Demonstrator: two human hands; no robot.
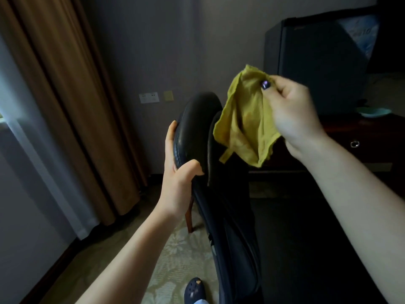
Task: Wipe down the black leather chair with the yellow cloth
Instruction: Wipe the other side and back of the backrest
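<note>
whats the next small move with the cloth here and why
Probably bring the right hand down so the yellow cloth lands on the chair back. The cloth hangs pinched in the air, seemingly off the leather, while the left hand grips the chair's edge.

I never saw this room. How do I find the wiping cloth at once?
Find the black leather chair in the middle of the picture, whose back the left hand grips. Just right of its top, the right hand pinches the yellow cloth, which hangs down. It is the only bright, crumpled thing in this dim room.
</note>
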